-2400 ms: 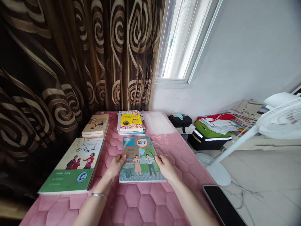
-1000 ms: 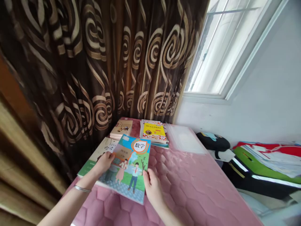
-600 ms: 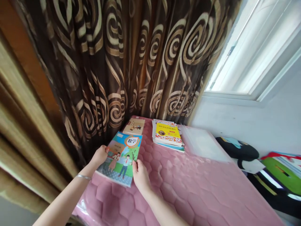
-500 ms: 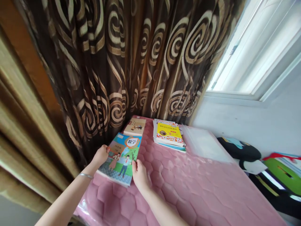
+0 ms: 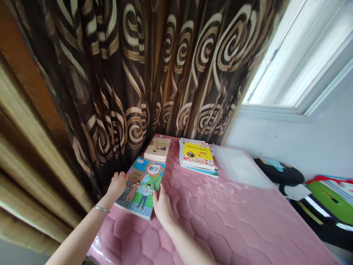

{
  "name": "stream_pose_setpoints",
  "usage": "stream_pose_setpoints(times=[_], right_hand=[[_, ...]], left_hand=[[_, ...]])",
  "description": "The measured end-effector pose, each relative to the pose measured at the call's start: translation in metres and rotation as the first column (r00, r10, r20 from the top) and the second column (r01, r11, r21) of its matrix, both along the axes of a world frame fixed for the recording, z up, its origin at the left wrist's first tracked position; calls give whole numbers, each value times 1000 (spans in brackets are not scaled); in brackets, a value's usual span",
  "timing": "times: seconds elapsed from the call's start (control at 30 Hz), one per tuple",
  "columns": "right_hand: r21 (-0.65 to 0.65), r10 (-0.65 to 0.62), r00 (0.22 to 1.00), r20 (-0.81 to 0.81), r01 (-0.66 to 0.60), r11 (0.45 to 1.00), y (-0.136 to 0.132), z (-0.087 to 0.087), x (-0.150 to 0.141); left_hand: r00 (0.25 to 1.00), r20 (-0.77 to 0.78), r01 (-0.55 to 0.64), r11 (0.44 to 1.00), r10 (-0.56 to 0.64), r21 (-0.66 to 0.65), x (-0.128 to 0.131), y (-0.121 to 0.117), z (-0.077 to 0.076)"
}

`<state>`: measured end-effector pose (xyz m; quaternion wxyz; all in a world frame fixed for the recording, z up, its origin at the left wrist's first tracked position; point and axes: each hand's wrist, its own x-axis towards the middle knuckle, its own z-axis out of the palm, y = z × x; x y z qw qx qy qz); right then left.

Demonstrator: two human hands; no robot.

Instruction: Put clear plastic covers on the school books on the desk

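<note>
From the head camera, I see the maths book (image 5: pixel 142 186) now lying flat at the left edge of the pink quilted table (image 5: pixel 220 217), close against the brown swirl curtain (image 5: pixel 138 73). A couple of seconds ago it sat mid-table in front of me, with a green-edged reader to its left; since then it has been carried left and set down over that reader, which no longer shows. My judgement is that the book is being stacked on a pile and the placing is about finished, with only squaring up left. My left hand (image 5: pixel 117 184), a bangle on its wrist, pinches the book's left edge with curled fingers; my right hand (image 5: pixel 161 204) lies flat and open along the book's right edge, touching it and the table. On the cover I can read "数学" in an orange round badge near the top; the smaller line beneath is too small to make out. Far from it lies a tan book (image 5: pixel 157 148), its writing unreadable, and to the right of that a yellow book (image 5: pixel 198 154) atop a small stack, with a red title band I cannot read. A clear folder (image 5: pixel 239 167) lies right of that, near the window (image 5: pixel 303 66).
</note>
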<state>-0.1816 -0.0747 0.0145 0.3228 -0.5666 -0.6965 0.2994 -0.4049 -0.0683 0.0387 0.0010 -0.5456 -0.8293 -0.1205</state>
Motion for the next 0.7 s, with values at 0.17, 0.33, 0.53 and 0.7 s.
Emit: stream_pose_setpoints(times=[0.17, 0.33, 0.53, 0.7], right_hand=[[-23, 35, 999, 32, -34, 999, 2, 5, -1], [-6, 22, 995, 102, -21, 1000, 5, 4, -2], [-43, 44, 988, 148, -38, 998, 7, 5, 2], [-21, 17, 992, 126, -14, 1000, 1, -1, 0]], left_hand=[[999, -35, -18, 999, 17, -28, 0, 1, 0], [998, -58, -40, 999, 38, -29, 2, 2, -1], [993, -105, -55, 998, 53, -16, 8, 2, -2], [987, -156, -49, 999, 48, -6, 16, -4, 0]])
